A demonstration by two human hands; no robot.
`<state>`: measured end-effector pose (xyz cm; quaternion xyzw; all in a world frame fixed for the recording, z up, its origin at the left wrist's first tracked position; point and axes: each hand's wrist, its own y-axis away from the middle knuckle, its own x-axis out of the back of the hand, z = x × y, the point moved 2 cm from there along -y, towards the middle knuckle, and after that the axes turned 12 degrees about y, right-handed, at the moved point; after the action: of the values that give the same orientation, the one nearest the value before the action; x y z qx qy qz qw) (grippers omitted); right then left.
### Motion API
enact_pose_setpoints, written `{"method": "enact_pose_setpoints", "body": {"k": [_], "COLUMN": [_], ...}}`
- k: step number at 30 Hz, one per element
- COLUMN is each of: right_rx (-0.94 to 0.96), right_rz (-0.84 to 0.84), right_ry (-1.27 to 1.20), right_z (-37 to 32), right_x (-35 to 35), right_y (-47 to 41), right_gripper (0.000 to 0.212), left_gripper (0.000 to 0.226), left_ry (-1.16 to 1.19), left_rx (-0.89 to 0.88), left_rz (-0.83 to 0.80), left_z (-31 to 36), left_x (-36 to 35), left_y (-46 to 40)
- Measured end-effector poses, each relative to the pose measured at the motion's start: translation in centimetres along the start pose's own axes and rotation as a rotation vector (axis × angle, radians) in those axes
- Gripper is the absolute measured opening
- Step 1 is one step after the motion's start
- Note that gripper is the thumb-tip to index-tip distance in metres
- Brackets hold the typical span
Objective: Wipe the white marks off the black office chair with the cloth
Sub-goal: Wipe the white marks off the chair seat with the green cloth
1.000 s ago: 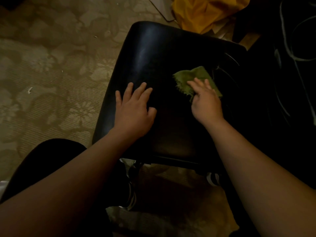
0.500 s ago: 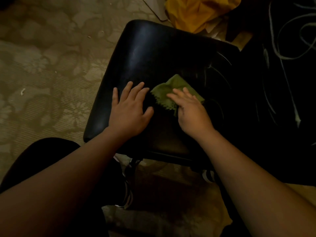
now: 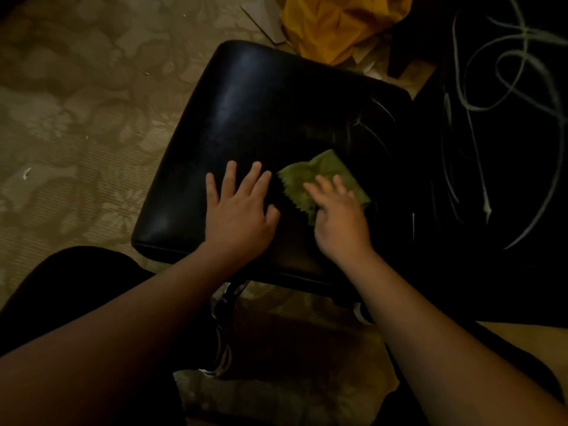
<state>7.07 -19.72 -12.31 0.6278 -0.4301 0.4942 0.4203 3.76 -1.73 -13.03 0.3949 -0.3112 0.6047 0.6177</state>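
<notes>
The black office chair's seat (image 3: 261,118) fills the middle of the view, glossy and dark. My right hand (image 3: 341,222) presses a green cloth (image 3: 325,176) flat onto the seat's right half, fingers spread over it. My left hand (image 3: 238,213) lies flat on the seat just left of the cloth, fingers apart, holding nothing. Thin white marks (image 3: 384,109) curve across the seat's right part, beyond the cloth. The chair's black backrest (image 3: 507,179) at the right carries long looping white marks (image 3: 479,109).
Patterned beige carpet (image 3: 76,118) lies left of the chair. A yellow fabric heap (image 3: 338,23) and cardboard pieces sit behind the seat. My dark-clothed knee (image 3: 61,287) is at lower left, and the chair's base with a caster (image 3: 224,348) shows beneath the seat's front edge.
My right hand slid the cloth leftward and nearer across the seat, then slightly back to the right. My left hand stayed flat on the seat. The view shifted, showing more of the backrest.
</notes>
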Motion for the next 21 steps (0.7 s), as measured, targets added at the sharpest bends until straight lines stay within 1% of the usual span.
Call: {"method": "enact_pose_setpoints", "body": {"k": [3,5,11,13,15,18,21], "right_rx": [0.121,0.107,-0.201,-0.304,-0.352,-0.314,-0.146], "right_rz": [-0.042,-0.010,0.100,0.108,0.103,0.071,0.024], "right_ry": [-0.015,-0.035,-0.074,-0.064,-0.051,-0.044,0.027], "right_z": [-1.7,-1.1,5.2,7.4,8.4,6.9,3.3], "right_x": [-0.2,-0.1,-0.2,-0.3,-0.2,0.0,0.0], "right_y": [3.0,3.3,2.7,2.9,3.1,3.5,5.6], "right_gripper": [0.060,0.059,0.059,0.062,0.063,0.063,0.065], "left_gripper": [0.067,0.067,0.066,0.066,0.067,0.066,0.062], "left_ry": [-0.019,-0.007,0.015,0.001,-0.018,-0.041,-0.075], "left_rx": [-0.019,-0.020,-0.023,-0.015,-0.013,-0.020,-0.045], "left_rz": [-0.006,0.014,0.025,0.026,0.021,0.000,-0.017], "left_z": [0.5,0.4,0.2,0.4,0.7,1.2,1.8], "left_x": [-0.8,-0.8,-0.7,-0.8,-1.0,-1.5,-2.2], "left_y": [0.5,0.5,0.8,1.1,1.4,1.8,2.4]}}
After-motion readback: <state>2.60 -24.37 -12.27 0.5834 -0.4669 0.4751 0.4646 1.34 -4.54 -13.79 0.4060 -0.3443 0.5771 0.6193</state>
